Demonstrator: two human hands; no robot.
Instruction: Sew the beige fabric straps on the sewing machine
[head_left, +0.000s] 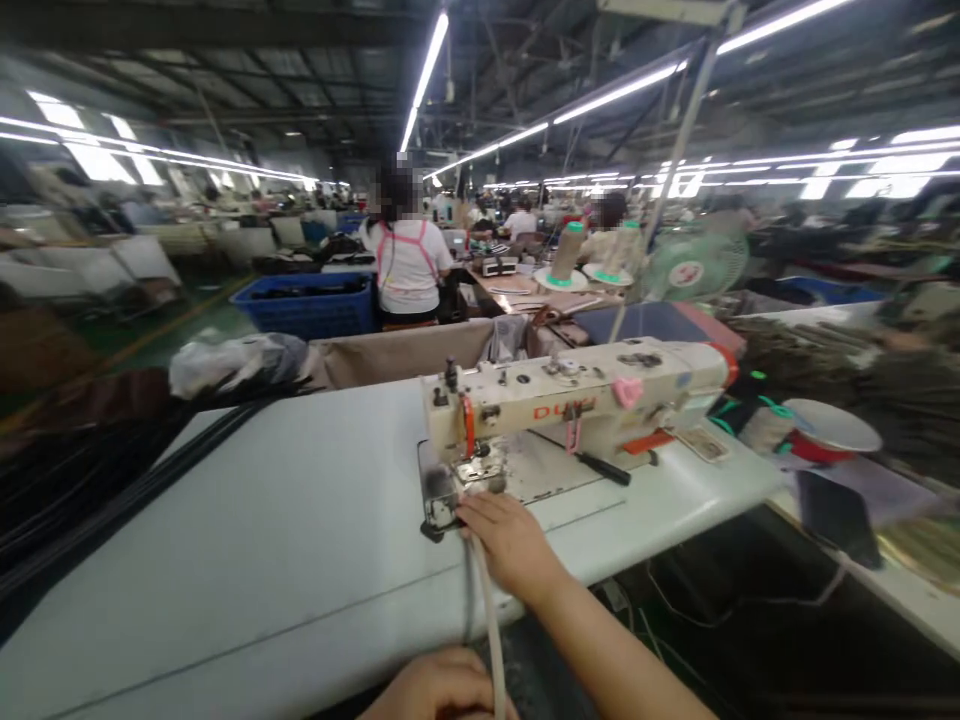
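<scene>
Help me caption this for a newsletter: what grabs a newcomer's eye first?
The cream sewing machine at the middle of the white table, with the right hand pressing a pale strip at its needle end. The left hand grips the strip at the bottom edge. Behind, long ceiling lights stretch over a person's back.

A cream sewing machine [577, 395] stands toward the far right of a pale sewing table [247, 520]. The right hand [510, 540] lies flat on the table just in front of the needle area, fingertips at the presser foot [476, 470], pressing down a narrow pale strip [487, 610] that runs from the machine back over the table's near edge. The left hand [439, 690] shows at the bottom edge of the view, closed around the same strip. Dark straps [112, 480] lie along the table's left edge. A thread cone [765, 430] stands beyond the table's right end. A person in a white top [405, 265] sits farther back, beside a blue crate [311, 300].
</scene>
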